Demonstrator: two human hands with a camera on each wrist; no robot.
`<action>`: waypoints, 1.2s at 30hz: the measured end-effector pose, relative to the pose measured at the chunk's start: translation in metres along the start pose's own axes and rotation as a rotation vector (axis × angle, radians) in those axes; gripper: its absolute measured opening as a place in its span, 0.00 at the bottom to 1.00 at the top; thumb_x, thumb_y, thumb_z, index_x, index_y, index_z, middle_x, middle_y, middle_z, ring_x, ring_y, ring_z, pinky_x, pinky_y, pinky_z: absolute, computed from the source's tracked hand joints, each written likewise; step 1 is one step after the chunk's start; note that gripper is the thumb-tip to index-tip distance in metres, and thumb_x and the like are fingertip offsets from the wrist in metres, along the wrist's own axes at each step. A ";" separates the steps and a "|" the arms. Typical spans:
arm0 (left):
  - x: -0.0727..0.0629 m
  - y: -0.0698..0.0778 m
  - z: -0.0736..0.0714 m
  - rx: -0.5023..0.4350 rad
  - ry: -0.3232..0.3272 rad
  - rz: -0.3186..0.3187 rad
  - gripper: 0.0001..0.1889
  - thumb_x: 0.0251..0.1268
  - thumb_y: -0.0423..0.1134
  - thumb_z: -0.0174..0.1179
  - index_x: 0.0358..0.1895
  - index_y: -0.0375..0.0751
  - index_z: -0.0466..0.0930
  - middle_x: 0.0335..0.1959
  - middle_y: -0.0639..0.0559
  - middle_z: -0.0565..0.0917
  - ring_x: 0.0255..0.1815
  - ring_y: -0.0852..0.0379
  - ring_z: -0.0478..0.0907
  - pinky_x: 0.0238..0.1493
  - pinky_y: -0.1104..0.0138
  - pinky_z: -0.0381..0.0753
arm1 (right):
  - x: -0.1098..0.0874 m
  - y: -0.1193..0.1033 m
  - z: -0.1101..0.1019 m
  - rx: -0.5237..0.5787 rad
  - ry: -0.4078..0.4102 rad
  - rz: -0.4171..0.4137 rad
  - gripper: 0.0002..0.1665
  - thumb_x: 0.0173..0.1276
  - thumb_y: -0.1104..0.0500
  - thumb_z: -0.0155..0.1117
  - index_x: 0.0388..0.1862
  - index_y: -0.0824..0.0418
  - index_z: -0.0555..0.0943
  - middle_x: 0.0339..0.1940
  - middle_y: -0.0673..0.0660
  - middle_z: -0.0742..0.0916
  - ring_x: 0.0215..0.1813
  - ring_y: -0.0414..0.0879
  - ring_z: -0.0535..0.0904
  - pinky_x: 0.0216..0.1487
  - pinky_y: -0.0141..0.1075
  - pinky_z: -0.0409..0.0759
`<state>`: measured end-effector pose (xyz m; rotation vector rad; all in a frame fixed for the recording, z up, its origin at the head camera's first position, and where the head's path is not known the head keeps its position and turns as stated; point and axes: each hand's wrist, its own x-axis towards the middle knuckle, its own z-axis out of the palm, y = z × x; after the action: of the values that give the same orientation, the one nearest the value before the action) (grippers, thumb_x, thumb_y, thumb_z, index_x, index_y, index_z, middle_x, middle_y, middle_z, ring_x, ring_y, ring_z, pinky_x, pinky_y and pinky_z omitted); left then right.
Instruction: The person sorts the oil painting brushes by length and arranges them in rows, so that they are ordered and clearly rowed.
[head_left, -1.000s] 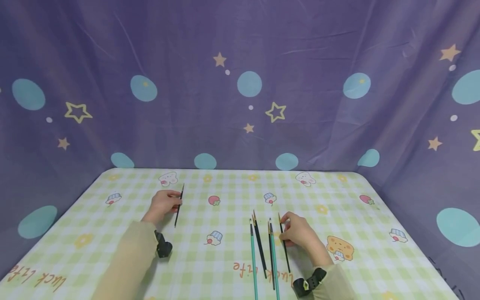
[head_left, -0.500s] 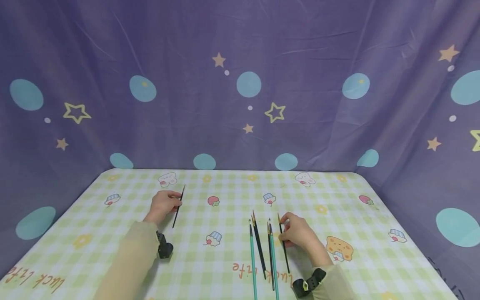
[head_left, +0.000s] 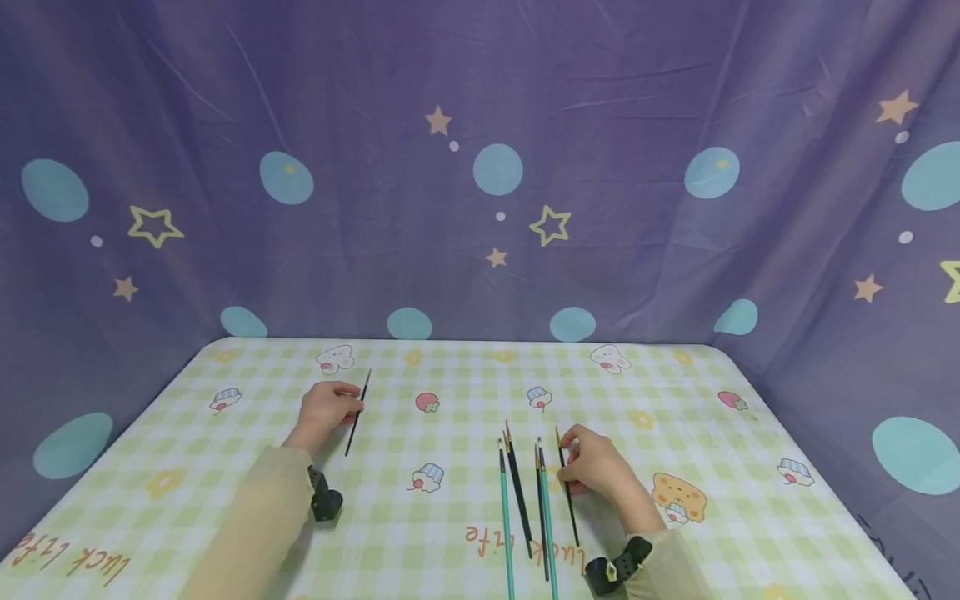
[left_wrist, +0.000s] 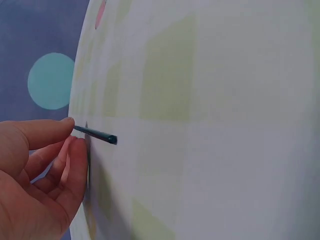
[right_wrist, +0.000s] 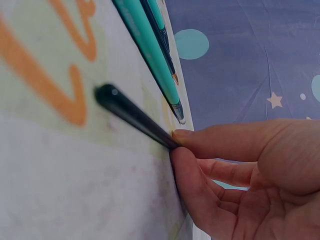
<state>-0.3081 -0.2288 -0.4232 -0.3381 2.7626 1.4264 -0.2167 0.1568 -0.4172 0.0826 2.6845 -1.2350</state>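
Observation:
On the table's left half, my left hand [head_left: 327, 410] pinches a thin dark paintbrush [head_left: 356, 423] between thumb and fingers, its tip pointing away. The left wrist view shows the rear end of that brush's handle [left_wrist: 102, 135] jutting past the fingertips. My right hand [head_left: 594, 461] pinches a second black paintbrush [head_left: 571, 505] near its ferrule, right of the other brushes; its rounded handle end [right_wrist: 127, 110] shows large in the right wrist view. Beside it lie two turquoise-handled paintbrushes [head_left: 506, 517] and several black ones [head_left: 520, 498], all with tips toward the far side.
A green-and-white checked tablecloth [head_left: 390, 533] with printed cupcakes, strawberries and lettering covers the table. Behind it and along the sides hangs a purple curtain [head_left: 360, 208] with stars and dots. Black wrist cameras [head_left: 617, 569] sit on both wrists.
The brush in my left hand has tilted slightly, its handle end shifting a little left. My right hand and the lying brushes hold their places.

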 end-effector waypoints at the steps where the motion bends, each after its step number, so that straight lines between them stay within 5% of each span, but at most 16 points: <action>1: -0.001 0.001 -0.001 0.009 0.007 0.003 0.17 0.56 0.33 0.58 0.50 0.31 0.76 0.39 0.39 0.81 0.24 0.61 0.78 0.27 0.69 0.78 | 0.000 0.000 0.000 0.000 -0.001 0.001 0.22 0.47 0.71 0.67 0.42 0.65 0.72 0.26 0.57 0.75 0.20 0.44 0.76 0.20 0.33 0.78; 7: -0.007 0.006 -0.003 0.070 0.049 0.061 0.16 0.54 0.34 0.60 0.47 0.31 0.77 0.34 0.42 0.81 0.21 0.62 0.76 0.25 0.70 0.76 | 0.000 -0.002 0.000 0.000 -0.008 0.006 0.22 0.47 0.70 0.67 0.42 0.65 0.72 0.26 0.57 0.75 0.21 0.45 0.76 0.20 0.33 0.78; 16: -0.024 0.018 0.005 0.058 0.008 0.140 0.15 0.53 0.32 0.60 0.45 0.29 0.77 0.35 0.40 0.79 0.22 0.58 0.78 0.26 0.67 0.80 | -0.002 -0.002 -0.001 -0.013 -0.009 0.001 0.22 0.48 0.70 0.67 0.43 0.66 0.71 0.27 0.57 0.75 0.21 0.44 0.75 0.20 0.33 0.77; 30: -0.052 0.037 0.042 -0.056 -0.071 0.195 0.13 0.53 0.32 0.61 0.43 0.31 0.77 0.33 0.42 0.78 0.22 0.54 0.80 0.24 0.66 0.81 | -0.002 0.001 -0.001 -0.030 -0.002 0.003 0.22 0.49 0.70 0.67 0.43 0.66 0.71 0.28 0.57 0.75 0.22 0.44 0.75 0.21 0.33 0.77; 36: -0.074 0.051 0.061 -0.093 -0.088 0.240 0.10 0.52 0.31 0.61 0.39 0.32 0.78 0.30 0.45 0.78 0.19 0.53 0.79 0.21 0.66 0.80 | 0.000 0.000 0.001 -0.031 -0.012 0.006 0.22 0.49 0.69 0.67 0.43 0.65 0.71 0.28 0.58 0.76 0.22 0.44 0.75 0.21 0.33 0.77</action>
<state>-0.2513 -0.1376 -0.4098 0.0578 2.7474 1.5795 -0.2162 0.1559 -0.4179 0.0781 2.6901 -1.1886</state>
